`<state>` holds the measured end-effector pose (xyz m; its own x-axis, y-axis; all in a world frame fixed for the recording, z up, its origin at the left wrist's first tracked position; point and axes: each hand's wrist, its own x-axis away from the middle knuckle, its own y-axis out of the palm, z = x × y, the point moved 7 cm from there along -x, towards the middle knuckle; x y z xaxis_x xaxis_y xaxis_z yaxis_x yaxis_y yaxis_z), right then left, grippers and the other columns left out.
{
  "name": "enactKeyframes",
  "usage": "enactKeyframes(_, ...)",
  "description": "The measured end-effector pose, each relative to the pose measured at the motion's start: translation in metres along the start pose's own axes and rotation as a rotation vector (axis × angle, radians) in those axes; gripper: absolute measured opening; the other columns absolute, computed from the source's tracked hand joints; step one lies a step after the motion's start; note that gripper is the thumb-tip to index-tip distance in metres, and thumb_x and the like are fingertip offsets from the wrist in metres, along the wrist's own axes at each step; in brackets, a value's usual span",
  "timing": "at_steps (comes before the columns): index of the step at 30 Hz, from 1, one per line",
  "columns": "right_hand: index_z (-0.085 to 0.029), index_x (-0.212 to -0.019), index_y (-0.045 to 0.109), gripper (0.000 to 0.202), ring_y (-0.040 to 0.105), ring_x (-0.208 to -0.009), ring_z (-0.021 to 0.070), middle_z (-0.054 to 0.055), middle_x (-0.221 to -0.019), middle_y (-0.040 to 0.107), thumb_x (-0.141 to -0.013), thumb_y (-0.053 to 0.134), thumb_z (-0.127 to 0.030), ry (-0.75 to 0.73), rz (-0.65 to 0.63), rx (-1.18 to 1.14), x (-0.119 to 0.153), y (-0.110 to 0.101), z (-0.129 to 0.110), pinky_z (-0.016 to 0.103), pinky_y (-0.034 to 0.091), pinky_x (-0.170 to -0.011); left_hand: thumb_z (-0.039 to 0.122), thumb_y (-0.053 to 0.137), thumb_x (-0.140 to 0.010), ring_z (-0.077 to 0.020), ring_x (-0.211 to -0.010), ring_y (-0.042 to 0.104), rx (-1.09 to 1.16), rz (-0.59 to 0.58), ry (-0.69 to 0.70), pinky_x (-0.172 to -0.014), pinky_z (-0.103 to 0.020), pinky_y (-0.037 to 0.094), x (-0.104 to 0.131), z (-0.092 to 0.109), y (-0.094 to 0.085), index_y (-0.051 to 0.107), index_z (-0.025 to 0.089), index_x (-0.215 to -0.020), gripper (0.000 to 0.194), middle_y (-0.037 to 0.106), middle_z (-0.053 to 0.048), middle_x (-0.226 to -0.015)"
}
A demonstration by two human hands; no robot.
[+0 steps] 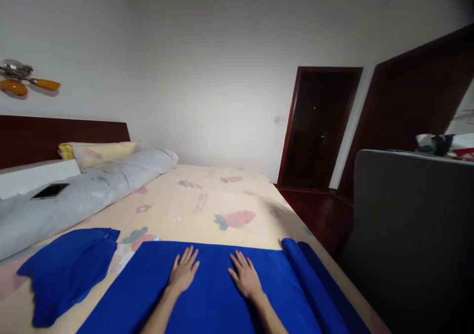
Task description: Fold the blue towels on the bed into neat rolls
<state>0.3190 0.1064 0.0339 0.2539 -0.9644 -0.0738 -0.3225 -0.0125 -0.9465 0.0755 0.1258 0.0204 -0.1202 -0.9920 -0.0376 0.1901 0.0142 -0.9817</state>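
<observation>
A wide sheet of blue fabric (213,294) lies spread on the bed, its right side wound into a roll (311,284). My left hand (184,271) rests palm down on the flat part, fingers stretched toward the far edge. To its right, my right hand (245,276) also lies flat on the fabric with fingers spread. Neither hand holds anything. A separate crumpled piece of blue cloth (74,267) sits to the left of the sheet. The near edge of the sheet is out of view.
The bed (207,190) has a cream cover with carrot prints. A grey rolled bundle (122,173) lies along its left side, with a phone (51,191) on it. Behind are a pillow (107,153) and headboard (66,129). A dark grey chair back (411,240) stands right.
</observation>
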Motion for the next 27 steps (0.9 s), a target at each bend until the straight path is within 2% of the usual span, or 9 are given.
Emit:
enactKeyframes(3, -0.021, -0.147, 0.038, 0.06, 0.022, -0.145, 0.0218, 0.009, -0.156, 0.029, -0.096, 0.029, -0.052, 0.167, 0.067, 0.1, 0.003, -0.016, 0.067, 0.045, 0.017, -0.118, 0.044, 0.022, -0.097, -0.0212, -0.147, 0.019, -0.041, 0.036, -0.198, -0.117, -0.05, 0.017, -0.002, -0.078, -0.012, 0.027, 0.028, -0.151, 0.056, 0.022, -0.003, -0.159)
enactKeyframes(5, -0.021, -0.146, 0.038, 0.06, 0.024, -0.145, 0.0227, 0.008, -0.155, 0.03, -0.096, 0.029, -0.052, 0.258, 0.107, 0.145, 0.008, -0.024, 0.109, 0.047, 0.018, -0.118, 0.044, 0.021, -0.097, -0.0216, -0.147, 0.02, -0.027, 0.071, -0.277, -0.116, -0.05, 0.018, 0.001, -0.123, -0.019, 0.028, 0.027, -0.151, 0.057, 0.023, -0.004, -0.159)
enactKeyframes(7, -0.019, -0.147, 0.037, 0.062, 0.024, -0.144, 0.0242, 0.01, -0.155, 0.031, -0.095, 0.029, -0.052, 0.328, 0.134, 0.184, 0.013, -0.029, 0.143, 0.046, 0.021, -0.117, 0.046, 0.02, -0.097, -0.0219, -0.147, 0.019, -0.028, 0.092, -0.353, -0.116, -0.051, 0.018, 0.006, -0.159, -0.023, 0.027, 0.026, -0.151, 0.058, 0.023, -0.005, -0.16)
enactKeyframes(9, -0.014, -0.147, 0.037, 0.065, 0.024, -0.144, 0.0249, 0.012, -0.155, 0.032, -0.095, 0.029, -0.051, 0.359, 0.153, 0.215, 0.015, -0.03, 0.166, 0.042, 0.023, -0.116, 0.046, 0.02, -0.097, -0.0218, -0.147, 0.018, -0.043, 0.113, -0.412, -0.115, -0.051, 0.017, 0.01, -0.183, -0.026, 0.027, 0.025, -0.151, 0.059, 0.021, -0.006, -0.16)
enactKeyframes(11, -0.01, -0.146, 0.038, 0.066, 0.025, -0.144, 0.0254, 0.014, -0.154, 0.034, -0.094, 0.029, -0.05, 0.362, 0.179, 0.235, 0.014, -0.029, 0.178, 0.04, 0.025, -0.116, 0.045, 0.02, -0.096, -0.0212, -0.147, 0.019, -0.055, 0.133, -0.442, -0.115, -0.052, 0.018, 0.012, -0.195, -0.027, 0.028, 0.026, -0.151, 0.058, 0.021, -0.006, -0.16)
enactKeyframes(15, -0.009, -0.144, 0.041, 0.067, 0.025, -0.144, 0.0283, 0.015, -0.153, 0.035, -0.093, 0.03, -0.052, 0.39, 0.236, 0.259, 0.011, -0.025, 0.185, 0.043, 0.022, -0.117, 0.045, 0.021, -0.095, -0.0213, -0.147, 0.019, -0.062, 0.149, -0.462, -0.114, -0.053, 0.018, 0.013, -0.198, -0.029, 0.03, 0.029, -0.15, 0.057, 0.022, -0.004, -0.16)
enactKeyframes(20, -0.006, -0.144, 0.04, 0.071, 0.03, -0.141, 0.0306, 0.02, -0.15, 0.038, -0.092, 0.032, -0.053, 0.389, 0.166, 0.214, 0.007, -0.026, 0.192, 0.043, 0.023, -0.117, 0.047, 0.019, -0.094, -0.0198, -0.148, 0.016, -0.061, 0.085, -0.475, -0.114, -0.051, 0.018, 0.012, -0.199, -0.03, 0.027, 0.027, -0.151, 0.061, 0.018, -0.004, -0.161)
enactKeyframes(23, -0.009, -0.142, 0.044, 0.068, 0.032, -0.141, 0.0272, 0.016, -0.15, 0.04, -0.091, 0.034, -0.053, 0.33, 0.165, 0.191, 0.01, -0.033, 0.199, 0.039, 0.024, -0.117, 0.046, 0.02, -0.094, -0.0197, -0.148, 0.015, -0.058, 0.062, -0.474, -0.115, -0.051, 0.017, 0.011, -0.202, -0.031, 0.026, 0.025, -0.151, 0.061, 0.016, -0.004, -0.162)
enactKeyframes(27, -0.01, -0.142, 0.045, 0.065, 0.03, -0.142, 0.0247, 0.013, -0.151, 0.039, -0.092, 0.034, -0.051, 0.202, 0.195, 0.121, 0.016, -0.034, 0.208, 0.038, 0.024, -0.118, 0.043, 0.023, -0.094, -0.0224, -0.147, 0.018, -0.048, 0.075, -0.453, -0.114, -0.056, 0.017, 0.006, -0.203, -0.032, 0.03, 0.022, -0.15, 0.06, 0.021, -0.006, -0.16)
